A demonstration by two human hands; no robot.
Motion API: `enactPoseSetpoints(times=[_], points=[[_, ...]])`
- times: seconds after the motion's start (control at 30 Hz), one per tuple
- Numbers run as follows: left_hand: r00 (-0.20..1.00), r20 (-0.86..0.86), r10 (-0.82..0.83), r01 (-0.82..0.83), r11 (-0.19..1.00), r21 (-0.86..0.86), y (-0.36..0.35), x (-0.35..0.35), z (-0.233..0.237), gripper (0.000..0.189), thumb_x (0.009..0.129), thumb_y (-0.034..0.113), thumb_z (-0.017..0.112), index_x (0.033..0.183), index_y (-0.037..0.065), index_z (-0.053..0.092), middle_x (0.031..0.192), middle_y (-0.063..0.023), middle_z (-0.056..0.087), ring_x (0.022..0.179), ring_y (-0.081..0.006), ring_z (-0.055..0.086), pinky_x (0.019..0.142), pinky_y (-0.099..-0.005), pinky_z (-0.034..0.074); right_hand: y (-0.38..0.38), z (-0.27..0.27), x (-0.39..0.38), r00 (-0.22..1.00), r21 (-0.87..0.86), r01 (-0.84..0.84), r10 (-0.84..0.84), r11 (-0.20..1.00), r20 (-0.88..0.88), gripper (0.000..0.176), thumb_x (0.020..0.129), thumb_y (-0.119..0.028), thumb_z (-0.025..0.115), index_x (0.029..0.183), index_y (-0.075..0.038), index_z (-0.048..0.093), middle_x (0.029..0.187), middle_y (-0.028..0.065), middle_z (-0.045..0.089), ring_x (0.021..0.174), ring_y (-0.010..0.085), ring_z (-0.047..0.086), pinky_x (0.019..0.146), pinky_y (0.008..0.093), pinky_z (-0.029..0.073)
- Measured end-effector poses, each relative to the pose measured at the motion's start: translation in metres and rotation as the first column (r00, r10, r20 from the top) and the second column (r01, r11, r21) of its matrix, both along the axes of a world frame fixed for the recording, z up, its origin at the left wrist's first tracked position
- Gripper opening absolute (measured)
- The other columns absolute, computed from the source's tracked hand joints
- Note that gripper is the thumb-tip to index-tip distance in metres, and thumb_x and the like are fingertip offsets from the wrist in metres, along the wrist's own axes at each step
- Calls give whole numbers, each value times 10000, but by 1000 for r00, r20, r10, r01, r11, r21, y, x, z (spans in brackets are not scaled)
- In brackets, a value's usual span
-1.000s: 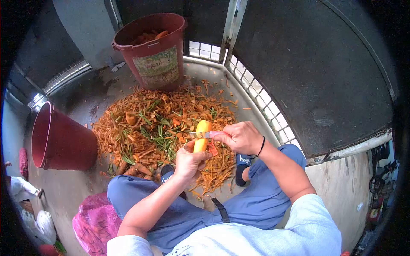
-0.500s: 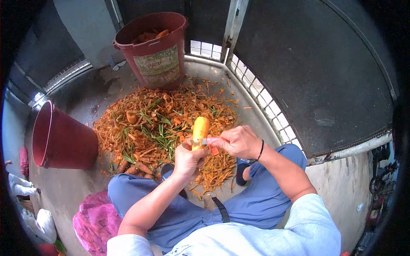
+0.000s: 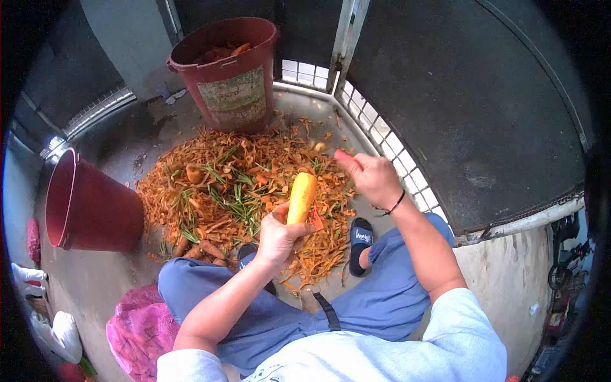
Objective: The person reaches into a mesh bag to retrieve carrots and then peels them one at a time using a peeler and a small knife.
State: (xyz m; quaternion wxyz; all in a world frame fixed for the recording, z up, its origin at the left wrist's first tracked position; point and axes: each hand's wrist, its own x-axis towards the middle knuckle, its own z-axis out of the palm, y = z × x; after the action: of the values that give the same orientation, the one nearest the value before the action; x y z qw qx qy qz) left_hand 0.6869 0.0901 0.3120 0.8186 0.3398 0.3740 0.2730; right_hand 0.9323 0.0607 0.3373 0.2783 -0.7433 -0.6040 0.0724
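My left hand (image 3: pixel 280 238) is wrapped round the lower part of a peeled yellow-orange carrot (image 3: pixel 301 196), which points up and away from me. To the right and farther out, my right hand (image 3: pixel 375 178) is closed round a tool with a pink-red handle (image 3: pixel 345 160); its working end is hard to make out. A small pale piece (image 3: pixel 319 146) is beside the tool's tip. Below both hands lies a heap of orange peelings (image 3: pixel 216 153) with green stem pieces (image 3: pixel 238 191). Several unpeeled carrots (image 3: pixel 207 249) lie at the heap's near edge.
A red bucket (image 3: pixel 232 95) holding carrots stands behind the heap. Another red bucket (image 3: pixel 105 207) leans at the left. A pink mesh sack (image 3: pixel 143 328) rests beside my left leg. Dark panels and a white grille (image 3: pixel 394 149) border the floor on the right.
My right hand and the tool have moved up and right, away from the carrot. The carrot tilts slightly more to the right in my left hand. A pale piece now shows near the tool.
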Motion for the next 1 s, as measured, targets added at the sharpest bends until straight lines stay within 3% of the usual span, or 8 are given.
enactPoseSetpoints(times=[0.1, 0.17, 0.3, 0.47, 0.57, 0.77, 0.9, 1.0], points=[[999, 50, 14, -14, 1000, -9, 3, 0, -7, 608, 715, -112, 745, 1253, 23, 497, 949, -27, 598, 683, -79, 586, 463, -195, 407, 5, -11, 7, 966, -64, 93, -106, 994, -234, 630, 972, -570, 602, 695, -5, 634, 588, 159, 577, 503, 265, 507, 531, 400, 439], [998, 58, 10, -8, 999, -35, 6, 0, -9, 605, 727, -104, 746, 1258, 23, 486, 969, -41, 616, 691, -83, 592, 466, -197, 410, -5, -10, -8, 938, -63, -162, 134, 985, -319, 615, 958, -581, 618, 713, -18, 665, 576, 136, 563, 512, 218, 508, 539, 388, 444], [998, 67, -13, 16, 999, -48, 11, 1, -18, 555, 766, -86, 738, 1241, 28, 474, 1029, -86, 659, 689, -91, 597, 466, -202, 416, -15, -6, -28, 914, -81, -406, 406, 910, -11, 401, 871, -441, 758, 771, -54, 732, 654, 101, 653, 572, 218, 631, 564, 363, 482], [997, 30, -71, 74, 994, -83, 8, 0, -19, 524, 775, -92, 718, 1220, 31, 468, 1025, -90, 658, 684, -89, 594, 449, -198, 402, 0, -19, 3, 948, 100, 7, -38, 995, 316, 441, 860, -446, 742, 670, -57, 663, 647, 120, 632, 598, 326, 642, 564, 429, 504], [997, 13, -79, 80, 992, -94, 6, 0, -17, 519, 776, -95, 709, 1218, 32, 466, 1012, -90, 653, 675, -89, 590, 435, -197, 389, 1, -11, 8, 955, 213, 18, -80, 977, 286, 425, 849, -446, 753, 676, -64, 683, 643, 126, 630, 585, 317, 637, 547, 437, 491], [998, 29, -51, 55, 991, -121, 11, -1, -22, 577, 741, -99, 736, 1243, 9, 472, 980, -79, 634, 606, -101, 566, 421, -207, 387, -13, -4, -29, 904, 133, -424, 409, 896, 126, 360, 827, -395, 784, 668, -84, 694, 608, 93, 612, 566, 285, 619, 538, 394, 468], [998, -40, -43, 44, 999, 25, 7, 1, -22, 588, 727, -102, 736, 1240, 2, 469, 977, -81, 627, 583, -104, 564, 413, -207, 394, -8, -11, -18, 925, 147, -341, 304, 928, 226, 398, 825, -411, 783, 638, -83, 657, 606, 105, 610, 581, 299, 629, 544, 412, 476], [998, -22, -64, 65, 997, 50, 3, 1, -19, 617, 742, -87, 754, 1260, 38, 443, 1016, -99, 644, 644, -92, 581, 418, -204, 397, -2, -7, -1, 958, 123, 34, -68, 992, 280, 424, 852, -425, 765, 687, -48, 663, 639, 144, 626, 612, 317, 652, 559, 440, 492]])
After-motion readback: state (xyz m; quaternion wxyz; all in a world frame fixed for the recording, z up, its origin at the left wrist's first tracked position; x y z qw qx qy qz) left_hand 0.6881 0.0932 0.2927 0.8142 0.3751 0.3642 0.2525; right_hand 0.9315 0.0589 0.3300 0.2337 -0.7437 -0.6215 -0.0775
